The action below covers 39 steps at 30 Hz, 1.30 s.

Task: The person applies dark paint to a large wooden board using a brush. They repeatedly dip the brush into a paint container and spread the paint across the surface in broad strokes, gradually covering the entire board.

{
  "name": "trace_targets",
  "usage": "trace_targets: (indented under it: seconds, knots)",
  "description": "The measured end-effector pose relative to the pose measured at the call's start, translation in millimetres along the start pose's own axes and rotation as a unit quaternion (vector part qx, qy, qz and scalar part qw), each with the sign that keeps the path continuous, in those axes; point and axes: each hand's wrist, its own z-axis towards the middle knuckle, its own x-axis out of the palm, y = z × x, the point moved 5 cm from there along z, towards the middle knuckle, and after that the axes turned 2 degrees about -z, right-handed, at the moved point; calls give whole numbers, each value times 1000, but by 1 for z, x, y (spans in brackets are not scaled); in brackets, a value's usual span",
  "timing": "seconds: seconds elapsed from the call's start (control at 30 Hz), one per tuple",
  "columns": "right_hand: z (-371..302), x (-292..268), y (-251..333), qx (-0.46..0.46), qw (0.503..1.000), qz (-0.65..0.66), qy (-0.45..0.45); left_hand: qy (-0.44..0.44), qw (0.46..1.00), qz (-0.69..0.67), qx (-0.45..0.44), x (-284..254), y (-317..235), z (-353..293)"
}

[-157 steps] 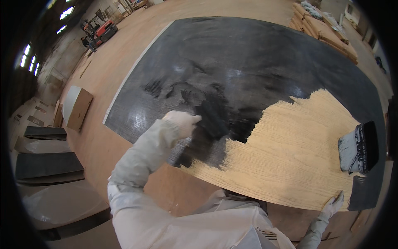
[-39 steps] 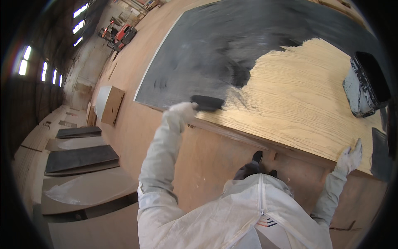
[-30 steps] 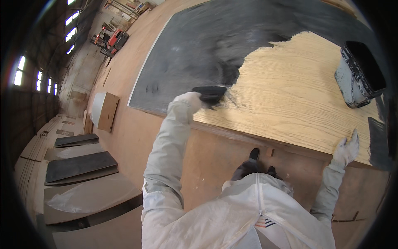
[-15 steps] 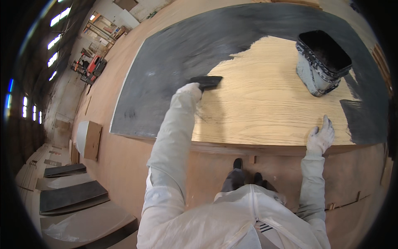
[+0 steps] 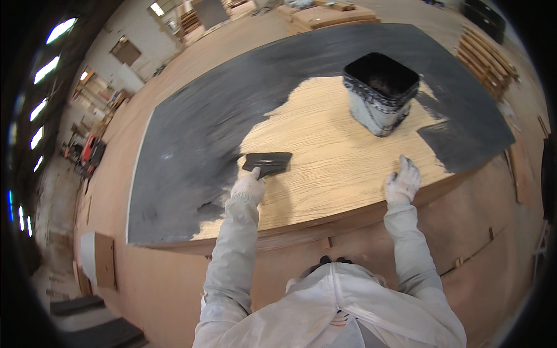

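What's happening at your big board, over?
Left hand gripping wide black tool; right hand open. Board part black, part pale. Bucket standing on pale part, maybe in the way.

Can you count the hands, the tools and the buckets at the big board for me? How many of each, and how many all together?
Left hand and right hand: 2
Black tool: 1
Bucket: 1
Total: 4
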Motion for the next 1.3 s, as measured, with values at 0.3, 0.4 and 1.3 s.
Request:
trace_targets:
  seconds: [0.3, 0.4, 1.3]
  knots:
    - [-79, 1, 172, -17, 854, 430, 292, 86, 760, -644, 18, 102, -62, -33]
    - [-88, 41, 201, 150, 727, 505, 441, 82, 706, -703, -1, 122, -63, -54]
    - [213, -171, 169, -344, 920, 156, 100, 183, 777, -593, 106, 139, -212, -120]
